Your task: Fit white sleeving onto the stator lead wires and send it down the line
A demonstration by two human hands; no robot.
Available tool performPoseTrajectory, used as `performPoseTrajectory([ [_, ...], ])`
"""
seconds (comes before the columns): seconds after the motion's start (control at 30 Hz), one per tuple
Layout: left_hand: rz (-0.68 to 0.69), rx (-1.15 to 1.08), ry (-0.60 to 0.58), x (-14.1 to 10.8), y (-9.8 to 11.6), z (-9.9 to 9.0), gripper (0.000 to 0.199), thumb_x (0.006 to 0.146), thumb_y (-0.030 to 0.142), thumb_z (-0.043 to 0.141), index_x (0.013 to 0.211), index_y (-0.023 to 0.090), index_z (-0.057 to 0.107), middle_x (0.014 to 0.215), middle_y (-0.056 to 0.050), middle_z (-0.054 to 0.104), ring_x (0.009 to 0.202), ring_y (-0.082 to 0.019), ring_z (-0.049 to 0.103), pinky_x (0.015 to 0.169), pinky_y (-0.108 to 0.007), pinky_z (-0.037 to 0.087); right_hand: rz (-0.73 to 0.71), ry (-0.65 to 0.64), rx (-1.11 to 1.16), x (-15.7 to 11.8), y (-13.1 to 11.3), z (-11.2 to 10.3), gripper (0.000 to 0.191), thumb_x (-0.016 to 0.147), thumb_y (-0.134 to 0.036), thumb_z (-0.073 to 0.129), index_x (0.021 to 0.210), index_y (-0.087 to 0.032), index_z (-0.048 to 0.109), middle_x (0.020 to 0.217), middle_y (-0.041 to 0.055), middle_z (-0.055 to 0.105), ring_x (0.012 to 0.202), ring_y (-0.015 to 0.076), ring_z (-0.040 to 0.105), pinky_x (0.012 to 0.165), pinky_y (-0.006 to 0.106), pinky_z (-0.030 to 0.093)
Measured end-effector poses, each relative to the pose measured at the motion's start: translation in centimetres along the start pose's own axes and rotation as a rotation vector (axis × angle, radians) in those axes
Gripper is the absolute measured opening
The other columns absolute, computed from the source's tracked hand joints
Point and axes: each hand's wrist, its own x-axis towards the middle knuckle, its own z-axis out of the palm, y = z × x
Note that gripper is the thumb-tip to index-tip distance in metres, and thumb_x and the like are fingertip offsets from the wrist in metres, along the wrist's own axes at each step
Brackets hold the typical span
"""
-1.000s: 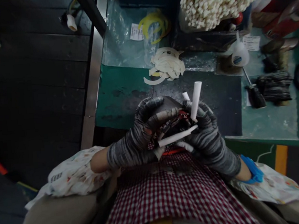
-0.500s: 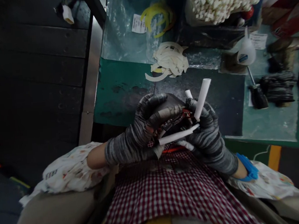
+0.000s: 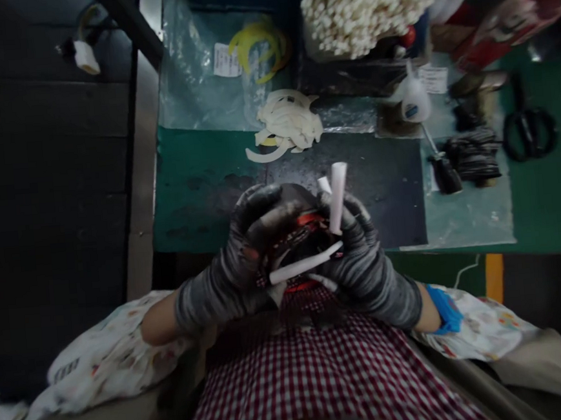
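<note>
Dim, blurred view; the small dark part with red wiring (image 3: 300, 231) between the two hands is mostly covered by fingers, its shape not readable; a short white tube end (image 3: 324, 184) peeks above the right fingers, its lower part hidden; the heap of small white tube pieces (image 3: 366, 6) is cut off by the top edge.

Left hand (image 3: 245, 251), in a grey striped knit glove, curled shut over the dark part from the left, thumb lying across its top; right hand (image 3: 362, 255), same glove, closed around the upright white plastic tube (image 3: 336, 189), which sticks up past the fingers; a second white tube (image 3: 304, 264) lies slanted across under both hands, touching them; which hand pinches it, cannot tell.

Hands held together over the lap, above the red-and-white checked apron (image 3: 332, 374), at the near edge of the green worktable (image 3: 186, 191); pile of curved white strips (image 3: 286, 122) beyond; black-handled scissors (image 3: 529, 129) far right.
</note>
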Motion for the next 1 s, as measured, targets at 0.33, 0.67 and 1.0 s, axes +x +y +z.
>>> performPoseTrajectory([
  [0.33,0.099,-0.053,0.039,-1.3,-1.7,-2.6,0.085,0.088,0.054,0.091,0.161,0.060,0.046,0.173,0.010,0.047,0.151,-0.032,0.060,0.118,-0.060,0.066,-0.063,-0.087,-0.179,0.0,-1.7,0.8,0.056,0.106,-0.043,0.070,0.158,-0.027,0.061,0.158,0.0066,0.068,0.151,0.0282,0.058,0.123,0.042,0.055],
  [0.67,0.016,0.003,0.050,-0.8,1.1,-1.3,0.108,0.076,0.038,0.101,0.166,0.048,0.042,0.161,-0.006,0.056,0.139,-0.033,0.068,0.112,-0.053,0.067,-0.020,0.037,-0.149,1.9,6.4,-10.5,0.042,0.107,-0.030,0.062,0.149,-0.031,0.065,0.157,0.0121,0.061,0.146,0.0352,0.062,0.121,0.061,0.054],
  [1.0,0.013,0.050,0.036,-2.3,0.9,-0.1,0.110,0.083,0.033,0.097,0.170,0.046,0.031,0.171,-0.011,0.046,0.154,-0.037,0.056,0.122,-0.060,0.056,0.149,0.038,-0.634,1.5,18.6,-10.2,0.053,0.104,-0.042,0.060,0.148,-0.015,0.067,0.146,0.0296,0.068,0.147,0.0553,0.055,0.116,0.083,0.044],
])
